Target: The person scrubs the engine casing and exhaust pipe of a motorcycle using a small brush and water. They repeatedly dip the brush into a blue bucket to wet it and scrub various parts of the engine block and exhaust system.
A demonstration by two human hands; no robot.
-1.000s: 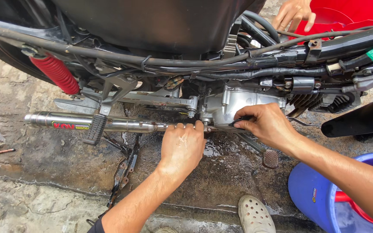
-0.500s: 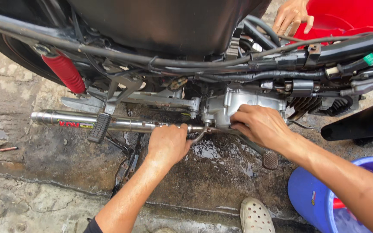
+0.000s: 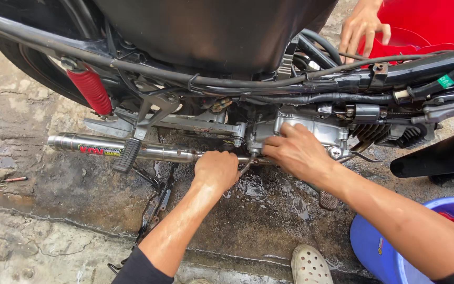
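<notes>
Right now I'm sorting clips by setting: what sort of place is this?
Probably an outdoor, roadside-style motorcycle repair or wash spot. A motorcycle stands on wet, cracked concrete ground, a blue bucket sits nearby, and both hands work at the engine case.

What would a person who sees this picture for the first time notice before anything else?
First, the two bare hands at the centre: the left hand closed around the chrome exhaust pipe, the right hand pressed on the grey engine case of a motorcycle. Next, the red shock spring at upper left and the blue bucket at lower right, on wet ground.
</notes>
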